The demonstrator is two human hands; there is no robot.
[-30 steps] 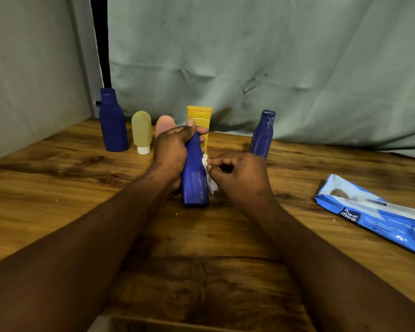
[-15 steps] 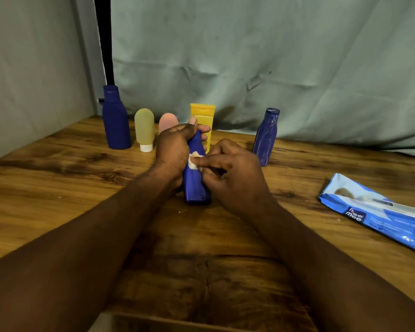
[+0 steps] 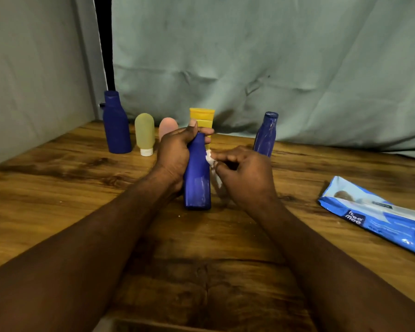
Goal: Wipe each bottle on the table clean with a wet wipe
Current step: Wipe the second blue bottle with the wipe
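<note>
My left hand (image 3: 175, 152) grips the neck and upper body of a blue bottle (image 3: 197, 180) that stands upright on the wooden table (image 3: 58, 188). My right hand (image 3: 244, 173) pinches a crumpled white wet wipe (image 3: 210, 160) against the bottle's right side. Behind them stand a tall dark blue bottle (image 3: 116, 123), a yellow-green tube (image 3: 144, 134), a pink tube (image 3: 167, 127) partly hidden by my left hand, a yellow tube (image 3: 202, 117) and another blue bottle (image 3: 266, 134).
A blue pack of wet wipes (image 3: 379, 215) lies on the table at the right. Grey-green cloth (image 3: 249, 68) hangs behind the table and along the left side.
My right hand has slid with the wipe from the front of the held bottle round to its right side. My left hand keeps its grip.
</note>
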